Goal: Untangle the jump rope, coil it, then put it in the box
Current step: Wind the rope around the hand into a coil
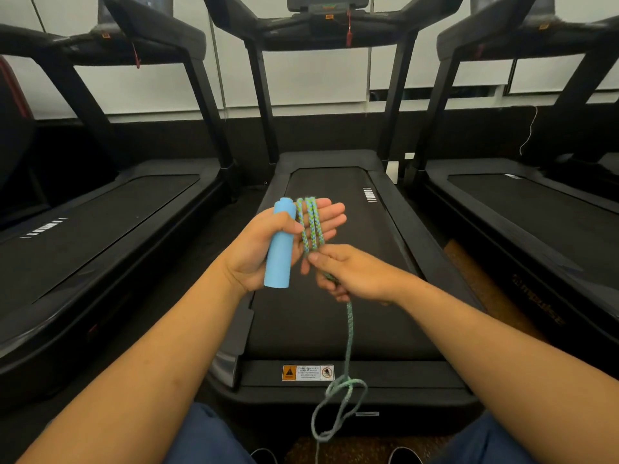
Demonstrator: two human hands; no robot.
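My left hand (258,249) is held palm up, its thumb pressing a light blue foam handle (279,244) against the palm. The green and blue braided jump rope (311,222) is wound in a few turns over the straight fingers. Just below, my right hand (348,272) pinches the rope between thumb and fingers. From that hand the rope hangs down to a loose knot (345,391) near my knees and runs out of the frame's bottom edge. No box is in view.
I am at the rear end of a black treadmill (335,329), with another treadmill (83,236) on the left and a third treadmill (536,222) on the right. My knees and shoe tips show at the bottom edge.
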